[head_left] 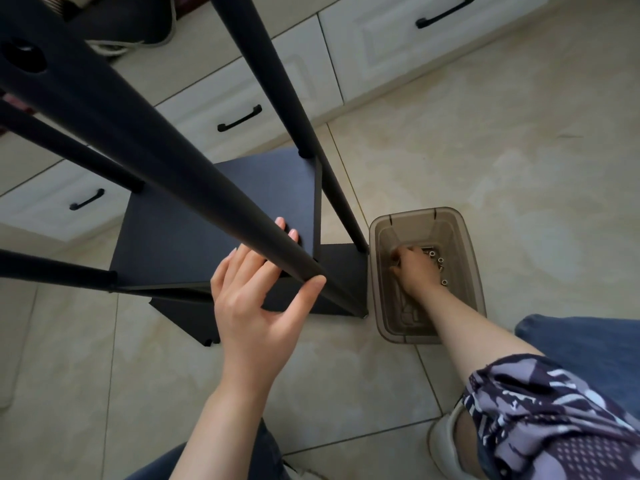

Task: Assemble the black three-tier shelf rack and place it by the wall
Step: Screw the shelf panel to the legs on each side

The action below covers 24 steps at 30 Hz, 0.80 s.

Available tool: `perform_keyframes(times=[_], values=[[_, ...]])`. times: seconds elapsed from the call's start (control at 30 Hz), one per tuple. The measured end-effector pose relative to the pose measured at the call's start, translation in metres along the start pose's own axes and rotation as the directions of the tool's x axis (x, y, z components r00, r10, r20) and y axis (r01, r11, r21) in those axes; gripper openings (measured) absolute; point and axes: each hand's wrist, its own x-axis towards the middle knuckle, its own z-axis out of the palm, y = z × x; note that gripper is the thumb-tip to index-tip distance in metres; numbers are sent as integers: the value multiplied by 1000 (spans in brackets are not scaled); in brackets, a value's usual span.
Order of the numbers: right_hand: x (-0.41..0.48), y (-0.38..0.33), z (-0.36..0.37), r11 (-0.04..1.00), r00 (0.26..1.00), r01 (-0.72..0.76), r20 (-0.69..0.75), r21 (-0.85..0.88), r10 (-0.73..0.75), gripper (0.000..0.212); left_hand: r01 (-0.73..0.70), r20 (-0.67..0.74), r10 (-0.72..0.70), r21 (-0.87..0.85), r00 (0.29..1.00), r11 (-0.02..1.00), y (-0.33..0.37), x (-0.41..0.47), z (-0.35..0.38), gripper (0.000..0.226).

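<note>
Seen from above, a partly built black shelf rack (221, 216) stands on a beige tiled floor (502, 161), just in front of a row of white drawers (381, 46) with 3 black handles (239, 118). 2 of its flat boards show, 1 above the other, with slim uprights rising from their corners toward the camera.

The person's left hand (256, 299) grips the nearest black pole (173, 174) close to its lower end. The thumb is hooked over the near side and the 4 fingers (284, 226) are wrapped round the far side, lying close together.

The right hand (412, 271) reaches down into a translucent brown bin (479, 271) that sits on the floor touching the rack's right corner. Its fingers are bent down among the loose metal nuts (441, 261) at the bottom. Whether they pinch 1 cannot be told.

A patterned sleeve (554, 410) is pushed up above the right elbow, and a blue-jeaned knee (588, 341) shows at the right edge.
</note>
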Motion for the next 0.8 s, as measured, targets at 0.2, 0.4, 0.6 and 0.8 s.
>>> perform_keyframes(times=[0.2, 0.4, 0.6, 0.8], values=[[-3, -10, 2, 994, 999, -17, -29, -111, 14, 25, 6, -6, -6, -17, 1000, 1000, 0, 0, 0, 39], [-4, -6, 3, 1000, 999, 8, -53, -6, -8, 21, 13, 4, -13, -21, 1000, 1000, -1, -1, 0, 38], [-18, 4, -8, 961, 997, -36, -58, 275, 54, 11, 35, 13, -35, -25, 999, 999, 3, -1, -2, 35], [-43, -11, -23, 789, 971, -75, -135, 610, 197, 12, 53, 35, -53, -12, 998, 999, 6, 0, -7, 38]])
